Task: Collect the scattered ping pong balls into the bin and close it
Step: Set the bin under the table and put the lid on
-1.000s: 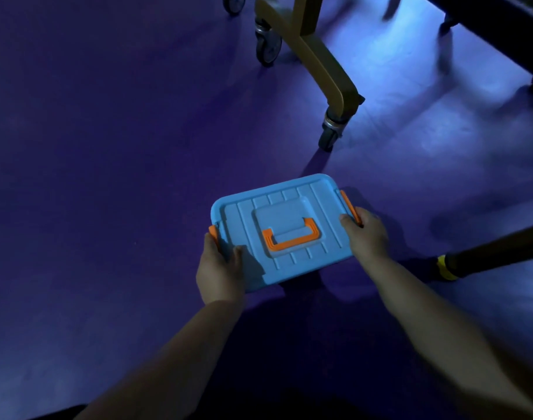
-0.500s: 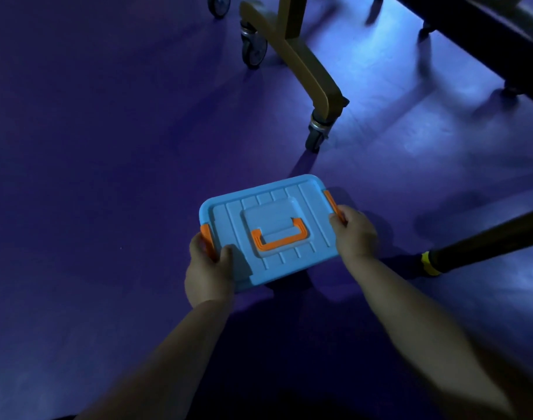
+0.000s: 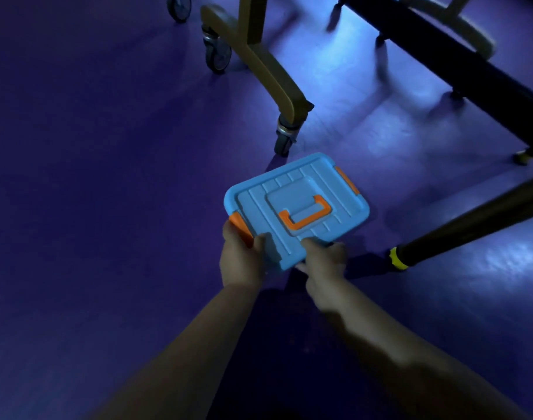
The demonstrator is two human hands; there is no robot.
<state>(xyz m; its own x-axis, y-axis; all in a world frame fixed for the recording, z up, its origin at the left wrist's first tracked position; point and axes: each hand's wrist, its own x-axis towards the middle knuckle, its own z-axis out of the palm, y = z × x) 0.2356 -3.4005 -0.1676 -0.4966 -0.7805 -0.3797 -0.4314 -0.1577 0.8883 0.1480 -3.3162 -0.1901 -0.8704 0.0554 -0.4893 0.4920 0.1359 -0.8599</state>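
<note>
Dim purple floor (image 3: 107, 207) surrounds the lidded bin (image 3: 295, 207), gripped by left hand (image 3: 242, 262) at one clasp and right hand (image 3: 322, 262) at its near edge; it could tip, since the far side is unsupported.

Hidden, cropped and unclear items, as we log them

Under the blue lid (image 3: 295, 204) we cannot see the bin body or its contents; the left hand (image 3: 241, 262) covers part of the near-left orange latch (image 3: 240, 226), the right hand (image 3: 322, 262) covers the lid's near edge, and its fingers below are out of sight. Both forearms run off the bottom edge. The gold stand (image 3: 259, 62) and black frame bar (image 3: 459, 53) are cut by the top edge, the far-left caster (image 3: 178, 7) too; the black pole (image 3: 471, 225) leaves at right. The far-right gold base (image 3: 459, 22) is blurred.
</note>
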